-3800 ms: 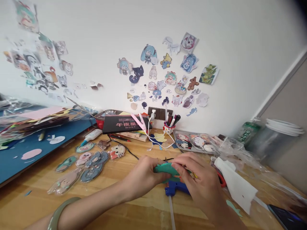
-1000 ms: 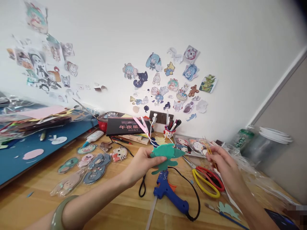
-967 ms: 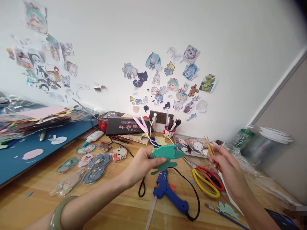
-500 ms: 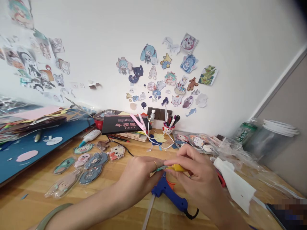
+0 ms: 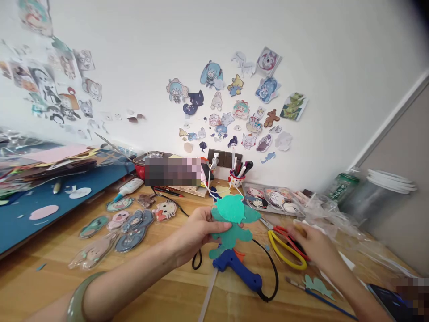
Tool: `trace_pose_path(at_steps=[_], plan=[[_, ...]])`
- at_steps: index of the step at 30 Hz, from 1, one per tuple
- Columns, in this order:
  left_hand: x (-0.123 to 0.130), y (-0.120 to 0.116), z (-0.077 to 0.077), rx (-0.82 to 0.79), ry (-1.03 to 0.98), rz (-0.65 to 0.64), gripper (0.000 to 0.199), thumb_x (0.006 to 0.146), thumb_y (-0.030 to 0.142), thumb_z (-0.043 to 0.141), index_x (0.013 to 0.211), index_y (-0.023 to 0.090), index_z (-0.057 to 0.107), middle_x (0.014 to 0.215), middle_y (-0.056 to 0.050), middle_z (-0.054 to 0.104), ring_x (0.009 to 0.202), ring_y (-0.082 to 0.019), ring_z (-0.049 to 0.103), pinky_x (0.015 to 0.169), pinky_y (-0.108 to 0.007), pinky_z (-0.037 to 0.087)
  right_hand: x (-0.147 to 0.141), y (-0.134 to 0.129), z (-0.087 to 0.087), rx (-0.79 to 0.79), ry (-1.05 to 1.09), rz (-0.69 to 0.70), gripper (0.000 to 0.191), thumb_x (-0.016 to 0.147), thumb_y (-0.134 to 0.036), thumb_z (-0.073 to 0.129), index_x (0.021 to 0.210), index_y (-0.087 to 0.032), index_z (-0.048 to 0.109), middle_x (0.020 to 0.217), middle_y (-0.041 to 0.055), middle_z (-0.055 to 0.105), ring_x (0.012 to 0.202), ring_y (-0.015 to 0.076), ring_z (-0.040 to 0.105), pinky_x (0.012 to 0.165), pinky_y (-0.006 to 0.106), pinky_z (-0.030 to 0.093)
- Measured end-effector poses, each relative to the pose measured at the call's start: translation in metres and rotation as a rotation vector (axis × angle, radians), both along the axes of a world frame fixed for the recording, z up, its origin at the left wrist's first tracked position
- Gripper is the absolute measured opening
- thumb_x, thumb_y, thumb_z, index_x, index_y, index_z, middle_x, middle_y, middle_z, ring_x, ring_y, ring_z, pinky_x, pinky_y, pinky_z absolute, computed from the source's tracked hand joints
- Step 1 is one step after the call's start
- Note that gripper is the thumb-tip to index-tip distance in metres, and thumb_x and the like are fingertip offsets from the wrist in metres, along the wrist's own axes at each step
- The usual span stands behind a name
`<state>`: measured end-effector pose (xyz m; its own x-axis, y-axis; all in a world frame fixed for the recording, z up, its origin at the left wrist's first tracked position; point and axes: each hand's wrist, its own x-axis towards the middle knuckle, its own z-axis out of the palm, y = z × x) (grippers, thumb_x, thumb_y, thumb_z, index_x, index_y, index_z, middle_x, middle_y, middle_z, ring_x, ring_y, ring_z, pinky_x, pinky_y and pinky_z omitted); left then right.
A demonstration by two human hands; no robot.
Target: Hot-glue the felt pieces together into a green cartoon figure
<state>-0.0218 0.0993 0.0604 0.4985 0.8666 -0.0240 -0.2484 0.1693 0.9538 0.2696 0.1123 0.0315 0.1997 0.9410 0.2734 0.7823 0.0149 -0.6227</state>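
My left hand pinches a teal cutout figure that looks like felt or foam, with a rounder, brighter head piece on top. It is held upright over a blue glue gun lying on the table. My right hand is off to the right, blurred, its fingers closed around something small and yellowish that I cannot make out. Just left of that hand lie scissors with red and yellow handles. Below it are a thin paintbrush with a blue handle and a pale teal cutout.
Several wrapped character cutouts lie at left, near a glue bottle and a blue board piled with sheets. A pen cup stands by the wall. Clear plastic wrap, a green can and a phone are at right.
My hands have parted: the right moved away to the right, taking the yellow item off the teal piece. My left hand turned and raised the teal figure, which now shows broadly.
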Motion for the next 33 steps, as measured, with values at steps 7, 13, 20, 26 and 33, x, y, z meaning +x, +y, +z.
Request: trace_pose_path(at_steps=[7, 13, 20, 26, 33], plan=[[0.006, -0.004, -0.006, -0.098, -0.118, -0.032, 0.029, 0.060, 0.011, 0.072, 0.089, 0.012, 0.066, 0.090, -0.008, 0.068, 0.070, -0.012, 0.061, 0.065, -0.020, 0.046, 0.007, -0.017, -0.029, 0.013, -0.241, 0.094, 0.021, 0.068, -0.034, 0.051, 0.075, -0.021, 0.066, 0.084, 0.0085, 0.065, 0.083, 0.0286, 0.058, 0.073, 0.039, 0.040], [0.014, -0.017, -0.010, -0.079, -0.104, -0.102, 0.026, 0.063, 0.015, 0.071, 0.088, 0.013, 0.067, 0.084, -0.008, 0.068, 0.070, -0.013, 0.061, 0.061, -0.019, 0.044, -0.048, -0.045, 0.032, 0.332, -0.196, 0.137, 0.030, 0.085, -0.044, 0.037, 0.096, -0.025, 0.057, 0.105, 0.0061, 0.060, 0.101, 0.0226, 0.053, 0.086, 0.035, 0.038], [0.019, -0.031, -0.021, -0.105, -0.069, -0.119, 0.026, 0.070, 0.028, 0.069, 0.091, 0.014, 0.064, 0.080, -0.005, 0.066, 0.068, -0.012, 0.060, 0.064, -0.021, 0.046, -0.101, -0.054, 0.045, 0.073, -0.084, 0.322, 0.023, 0.080, -0.043, 0.050, 0.086, -0.024, 0.060, 0.083, 0.0006, 0.068, 0.075, 0.0196, 0.060, 0.067, 0.030, 0.043], [-0.002, -0.027, -0.024, -0.108, 0.034, 0.096, 0.041, 0.082, 0.051, 0.047, 0.091, 0.014, 0.062, 0.084, -0.008, 0.066, 0.069, -0.014, 0.062, 0.060, -0.022, 0.047, -0.096, -0.053, 0.028, 0.049, -0.054, 0.403, 0.038, 0.088, -0.040, 0.034, 0.061, -0.020, 0.053, 0.059, -0.0020, 0.056, 0.057, 0.0140, 0.050, 0.053, 0.025, 0.035], [0.006, -0.036, -0.021, -0.112, 0.243, -0.079, 0.034, 0.060, 0.031, 0.074, 0.087, 0.012, 0.065, 0.069, -0.003, 0.067, 0.057, -0.011, 0.060, 0.058, -0.019, 0.046, -0.099, -0.053, 0.010, 0.051, 0.011, 0.379, 0.036, 0.088, -0.039, 0.034, 0.059, -0.022, 0.047, 0.053, -0.0036, 0.049, 0.051, 0.0130, 0.046, 0.048, 0.024, 0.032]])
